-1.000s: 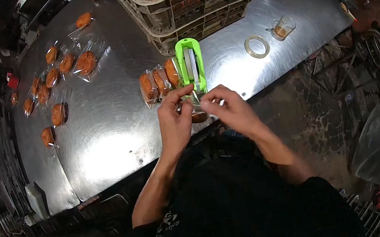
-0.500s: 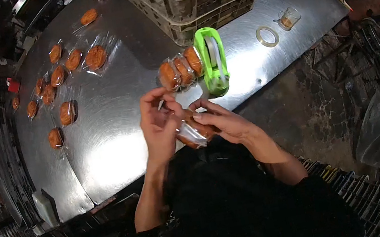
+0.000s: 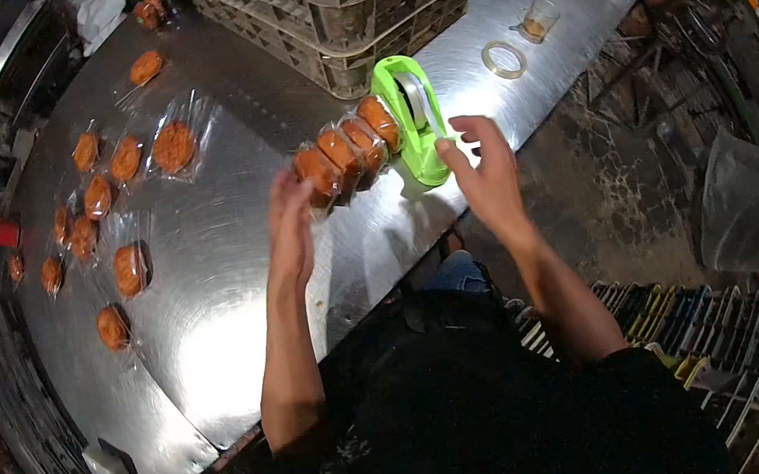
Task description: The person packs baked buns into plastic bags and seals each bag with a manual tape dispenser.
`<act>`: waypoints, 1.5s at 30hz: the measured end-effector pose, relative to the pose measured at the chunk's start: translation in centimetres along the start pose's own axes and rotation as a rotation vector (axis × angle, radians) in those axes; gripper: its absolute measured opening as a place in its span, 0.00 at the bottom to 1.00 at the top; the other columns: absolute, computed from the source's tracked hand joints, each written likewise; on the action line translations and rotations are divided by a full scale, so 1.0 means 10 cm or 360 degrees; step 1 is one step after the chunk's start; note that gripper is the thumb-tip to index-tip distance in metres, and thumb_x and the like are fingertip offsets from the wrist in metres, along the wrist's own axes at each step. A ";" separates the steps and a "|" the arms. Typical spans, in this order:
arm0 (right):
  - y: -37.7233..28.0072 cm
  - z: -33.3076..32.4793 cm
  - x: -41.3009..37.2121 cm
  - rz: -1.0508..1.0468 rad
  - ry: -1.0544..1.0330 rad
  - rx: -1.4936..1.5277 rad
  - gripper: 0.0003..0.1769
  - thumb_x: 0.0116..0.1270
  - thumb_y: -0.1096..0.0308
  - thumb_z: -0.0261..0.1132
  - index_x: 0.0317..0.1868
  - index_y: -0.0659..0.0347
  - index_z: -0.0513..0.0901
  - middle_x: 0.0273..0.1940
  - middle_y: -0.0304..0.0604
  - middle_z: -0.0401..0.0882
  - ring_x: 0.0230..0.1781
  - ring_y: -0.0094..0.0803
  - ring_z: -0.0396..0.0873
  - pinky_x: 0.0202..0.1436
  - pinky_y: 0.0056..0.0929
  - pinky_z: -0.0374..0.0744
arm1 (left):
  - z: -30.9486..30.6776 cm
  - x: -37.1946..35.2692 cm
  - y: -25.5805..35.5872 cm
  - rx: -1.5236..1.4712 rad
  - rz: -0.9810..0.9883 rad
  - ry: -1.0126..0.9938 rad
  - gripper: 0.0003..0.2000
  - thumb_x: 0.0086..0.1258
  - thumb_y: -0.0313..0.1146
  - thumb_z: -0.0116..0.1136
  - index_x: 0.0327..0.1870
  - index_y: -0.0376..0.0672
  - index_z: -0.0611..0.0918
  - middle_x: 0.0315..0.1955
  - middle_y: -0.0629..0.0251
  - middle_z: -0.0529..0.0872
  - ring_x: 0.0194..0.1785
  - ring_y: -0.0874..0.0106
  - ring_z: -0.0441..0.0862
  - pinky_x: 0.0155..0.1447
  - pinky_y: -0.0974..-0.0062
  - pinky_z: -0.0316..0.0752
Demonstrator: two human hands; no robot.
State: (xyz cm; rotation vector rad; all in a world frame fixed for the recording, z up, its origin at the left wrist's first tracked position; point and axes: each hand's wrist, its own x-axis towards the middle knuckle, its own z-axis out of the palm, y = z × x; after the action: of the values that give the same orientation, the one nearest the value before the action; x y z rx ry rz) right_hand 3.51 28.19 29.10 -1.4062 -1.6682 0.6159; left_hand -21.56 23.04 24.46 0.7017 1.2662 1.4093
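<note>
A row of brown baked cakes [image 3: 340,155] in clear plastic wrap stands on the metal table, its far end against a green tape dispenser [image 3: 413,124]. Close beside the near-left cake [image 3: 318,175] is my left hand [image 3: 289,222], its fingers loosely extended and slightly blurred. They seem to touch that cake's wrapper, without gripping it. My right hand [image 3: 491,177] is at the front end of the dispenser, thumb beside the tape edge and index finger curved above, with a gap between them. I can make out nothing held in it.
Several wrapped cakes [image 3: 174,147] lie scattered over the left of the table [image 3: 201,258]. Stacked plastic crates [image 3: 353,28] with more cakes stand at the back. A tape ring [image 3: 504,60] and a small glass [image 3: 537,21] sit near the right edge.
The wrapped cake that both hands held now stands at the left end of the row. My left hand has released it; my right hand has moved right to the dispenser.
</note>
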 end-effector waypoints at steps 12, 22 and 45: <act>0.41 0.03 0.57 0.0274 -0.0221 0.1079 0.09 0.75 0.65 0.54 0.36 0.61 0.73 0.28 0.35 0.71 0.29 0.22 0.74 0.35 0.23 0.75 | 0.27 0.12 -0.09 0.0515 0.0068 -0.0224 0.52 0.65 0.51 0.65 0.76 0.33 0.43 0.72 0.41 0.55 0.76 0.54 0.55 0.76 0.61 0.54; 1.01 -0.69 0.27 0.0679 -0.0734 0.0738 0.14 0.77 0.64 0.52 0.31 0.60 0.71 0.22 0.35 0.70 0.20 0.22 0.69 0.25 0.25 0.69 | 0.55 0.21 0.04 0.1750 0.0783 0.0218 0.50 0.60 0.52 0.68 0.75 0.34 0.53 0.71 0.33 0.53 0.78 0.46 0.46 0.76 0.46 0.45; -0.06 -0.36 0.94 -0.1011 -0.1438 0.0733 0.05 0.66 0.72 0.62 0.40 0.65 0.80 0.38 0.51 0.79 0.43 0.45 0.78 0.47 0.37 0.75 | 1.59 -0.46 0.44 0.0038 -0.0095 -0.0341 0.28 0.74 0.44 0.57 0.69 0.40 0.65 0.50 0.61 0.79 0.48 0.71 0.79 0.47 0.69 0.78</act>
State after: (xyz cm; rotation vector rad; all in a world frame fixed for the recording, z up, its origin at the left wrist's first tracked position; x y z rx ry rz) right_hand 6.11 36.48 34.20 -0.1852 -2.2882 1.2455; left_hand -7.22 24.28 33.82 0.8025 1.1282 1.2374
